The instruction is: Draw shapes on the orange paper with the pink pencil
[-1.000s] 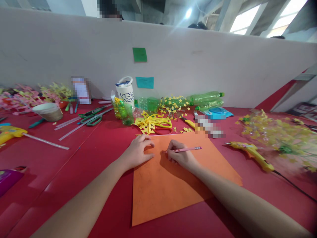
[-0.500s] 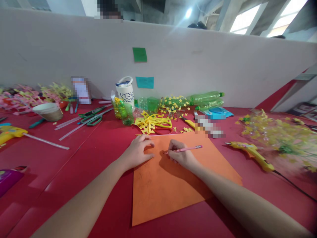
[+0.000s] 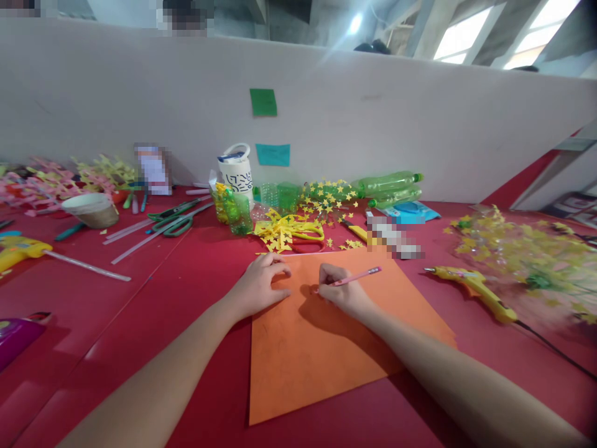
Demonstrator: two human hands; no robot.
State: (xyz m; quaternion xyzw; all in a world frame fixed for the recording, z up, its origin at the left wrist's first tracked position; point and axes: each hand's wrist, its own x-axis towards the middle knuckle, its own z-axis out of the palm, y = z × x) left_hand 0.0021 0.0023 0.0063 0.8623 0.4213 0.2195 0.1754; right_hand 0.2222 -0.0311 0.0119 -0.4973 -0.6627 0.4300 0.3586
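An orange sheet of paper (image 3: 298, 367) lies on the red table in front of me. My right hand (image 3: 342, 291) rests on it, fingers closed around a pink pencil (image 3: 359, 275); the tip points down-left at the paper and the eraser end sticks out to the right. Faint pencil marks show on the lower left of the sheet. At the sheet's upper left edge lies my left hand (image 3: 263, 280), fingers apart and curved, thumb and fingertips on the paper with nothing between them.
Behind the paper lie yellow paper cut-outs (image 3: 275, 231), a yellow cutter (image 3: 361, 233) and green plastic bottles (image 3: 389, 185). A yellow glue gun (image 3: 480, 291) with its cord is at right, another glue gun (image 3: 23, 250) at left. Green scissors (image 3: 175, 221) and a white cup (image 3: 88, 210) stand back left.
The pencil's eraser end has tipped up slightly in my right hand, which has barely shifted. My left hand stays in place. Beyond the partition, a person's head has moved left.
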